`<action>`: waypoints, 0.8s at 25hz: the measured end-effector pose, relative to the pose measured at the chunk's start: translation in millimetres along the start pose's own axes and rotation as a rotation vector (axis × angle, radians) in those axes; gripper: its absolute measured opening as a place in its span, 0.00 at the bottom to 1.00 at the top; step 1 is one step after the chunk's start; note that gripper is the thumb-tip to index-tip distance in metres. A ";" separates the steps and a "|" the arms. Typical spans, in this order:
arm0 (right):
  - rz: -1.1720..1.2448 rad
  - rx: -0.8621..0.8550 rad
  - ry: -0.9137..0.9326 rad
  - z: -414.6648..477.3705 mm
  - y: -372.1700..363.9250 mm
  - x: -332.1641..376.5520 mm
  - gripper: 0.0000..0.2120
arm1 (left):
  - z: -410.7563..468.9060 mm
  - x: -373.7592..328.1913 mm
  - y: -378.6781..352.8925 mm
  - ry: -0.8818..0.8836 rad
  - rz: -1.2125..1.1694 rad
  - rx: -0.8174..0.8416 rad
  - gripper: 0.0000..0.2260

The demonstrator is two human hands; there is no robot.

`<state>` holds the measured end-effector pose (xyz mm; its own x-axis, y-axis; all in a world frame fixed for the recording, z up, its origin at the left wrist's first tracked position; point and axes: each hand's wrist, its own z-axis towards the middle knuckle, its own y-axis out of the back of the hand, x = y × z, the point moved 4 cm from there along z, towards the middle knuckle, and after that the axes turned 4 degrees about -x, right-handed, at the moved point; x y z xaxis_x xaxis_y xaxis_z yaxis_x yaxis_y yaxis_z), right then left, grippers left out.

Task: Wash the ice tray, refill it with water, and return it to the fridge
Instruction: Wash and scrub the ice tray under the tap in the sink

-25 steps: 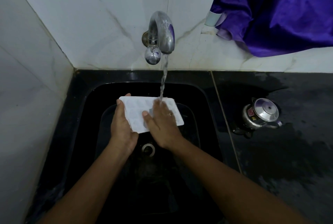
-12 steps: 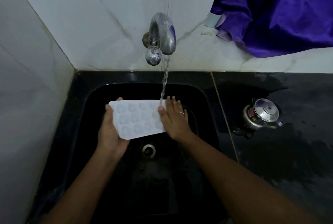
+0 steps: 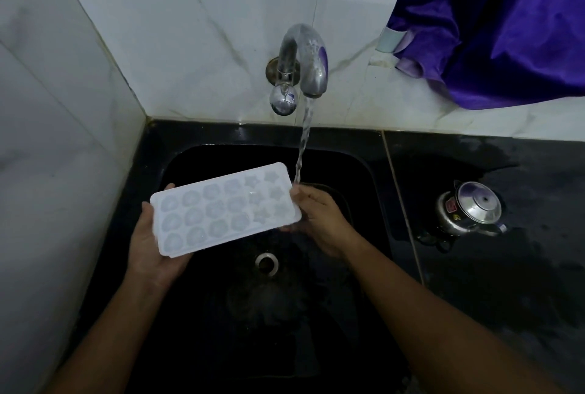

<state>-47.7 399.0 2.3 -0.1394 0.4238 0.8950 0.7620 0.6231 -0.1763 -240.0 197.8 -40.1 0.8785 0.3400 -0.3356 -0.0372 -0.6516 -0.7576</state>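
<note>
A white ice tray [image 3: 221, 208] with round and star-shaped moulds is held over the black sink [image 3: 177, 153], moulds facing up, its right end higher. My left hand [image 3: 152, 248] grips its left end from below. My right hand [image 3: 319, 219] holds its right end, fingers under the edge. The chrome tap [image 3: 304, 67] runs, and its stream [image 3: 302, 146] falls just past the tray's right end onto my right hand.
The sink drain [image 3: 266, 262] lies below the tray. A steel kettle [image 3: 471, 208] sits on the wet black counter [image 3: 506, 283] to the right. A purple cloth [image 3: 506, 23] hangs at top right. White tiled walls close the left and back.
The tray has shifted left out of the stream and now faces up. My right hand has come off its surface and now holds its right end.
</note>
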 end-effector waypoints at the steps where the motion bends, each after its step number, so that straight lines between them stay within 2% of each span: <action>1: -0.046 -0.013 -0.015 -0.6 0.1 -2.3 0.14 | -1.9 2.1 -3.6 -0.012 0.011 0.038 0.24; 3: -0.178 -0.140 -0.010 5.8 1.8 -5.4 0.14 | -7.2 8.6 -13.8 -0.074 0.099 -0.005 0.18; 5: -0.246 -0.266 -0.024 16.5 5.2 -4.3 0.17 | -15.2 20.9 -26.8 -0.072 0.170 -0.016 0.16; 8: -0.280 -0.357 -0.111 19.5 13.0 7.4 0.23 | -18.0 28.5 -33.1 -0.078 0.190 -0.056 0.21; 9: -0.319 -0.357 -0.091 18.5 15.7 10.8 0.23 | -18.0 28.0 -34.2 -0.071 0.184 -0.060 0.21; 11: -0.335 -0.305 0.015 17.3 15.7 13.3 0.17 | -18.2 23.6 -38.9 -0.054 0.183 -0.054 0.22; 13: -0.260 -0.224 0.043 16.2 15.8 12.8 0.09 | -15.7 17.4 -41.7 -0.027 0.215 -0.048 0.22; 16: -0.259 -0.035 -0.077 11.4 20.6 7.6 0.13 | -6.4 12.2 -40.4 0.097 0.304 -0.065 0.24; 18: -0.311 0.035 -0.179 2.4 25.4 8.2 0.18 | 0.7 13.6 -37.8 0.178 0.323 -0.094 0.31; 20: -0.269 0.038 -0.217 -2.5 32.4 7.7 0.18 | 10.3 18.5 -37.6 0.178 0.247 -0.148 0.40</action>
<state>-22.5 420.8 4.5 -0.4667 0.3682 0.8041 0.6558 0.7541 0.0353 -227.3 235.5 -23.6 0.9216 0.0440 -0.3856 -0.2012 -0.7955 -0.5716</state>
